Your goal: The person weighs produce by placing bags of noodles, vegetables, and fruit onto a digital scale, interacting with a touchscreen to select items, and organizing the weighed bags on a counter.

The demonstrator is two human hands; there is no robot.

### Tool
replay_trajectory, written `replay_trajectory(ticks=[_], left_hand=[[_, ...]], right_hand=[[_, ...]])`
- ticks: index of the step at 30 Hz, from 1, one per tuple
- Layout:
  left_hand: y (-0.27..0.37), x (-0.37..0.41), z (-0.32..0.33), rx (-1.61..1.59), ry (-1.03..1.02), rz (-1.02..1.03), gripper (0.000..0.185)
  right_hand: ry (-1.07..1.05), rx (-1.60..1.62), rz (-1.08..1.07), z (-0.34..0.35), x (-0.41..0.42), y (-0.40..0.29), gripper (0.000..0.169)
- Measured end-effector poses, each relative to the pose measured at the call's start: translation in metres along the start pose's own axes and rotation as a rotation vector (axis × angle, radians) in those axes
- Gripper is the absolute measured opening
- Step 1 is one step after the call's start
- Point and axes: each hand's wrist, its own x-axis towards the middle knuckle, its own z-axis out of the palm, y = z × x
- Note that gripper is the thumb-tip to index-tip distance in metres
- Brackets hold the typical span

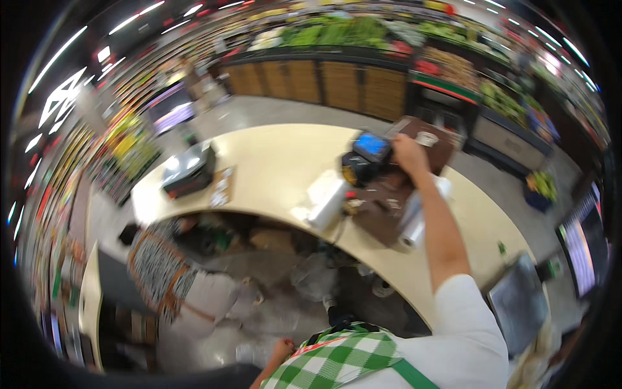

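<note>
My right hand (409,151) reaches out over the curved cream counter (272,146), its fingers curled at the edge of a brown flat-sided object (432,148). Just left of the fingers is a dark device with a lit blue screen (371,145); blur hides whether they grip it. Below the device, a brown panel (384,209) lies on the counter. A roll of clear plastic bags (328,203) is on its left, and another clear roll (413,226) is partly behind my forearm. Low beside my checked apron, my left hand (284,348) hangs with curled fingers, away from the counter.
A co-worker (167,270) bends under the counter at the left. A shiny metal-topped box (189,167) and a card with white labels (222,187) occupy the counter's left end. At right is a metal plate (520,301). Beyond are vegetable displays (335,34).
</note>
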Motion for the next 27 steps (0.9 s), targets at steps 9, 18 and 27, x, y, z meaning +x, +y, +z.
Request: replay_trajectory(ticks=[9, 18, 27], left_hand=[[0.07, 0.059, 0.017, 0.298, -0.233, 0.297, 0.027], [0.162, 0.08, -0.004, 0.21, -0.326, 0.41, 0.029], [0.269, 0.099, -0.015, -0.336, -0.588, 0.131, 0.025]], right_hand=[[0.117, 0.162, 0.144, 0.0, -0.008, 0.007, 0.024], [0.081, 0.12, 0.094, -0.005, -0.008, -0.006, 0.016], [0.046, 0.127, 0.129, -0.012, -0.008, -0.012, 0.016]])
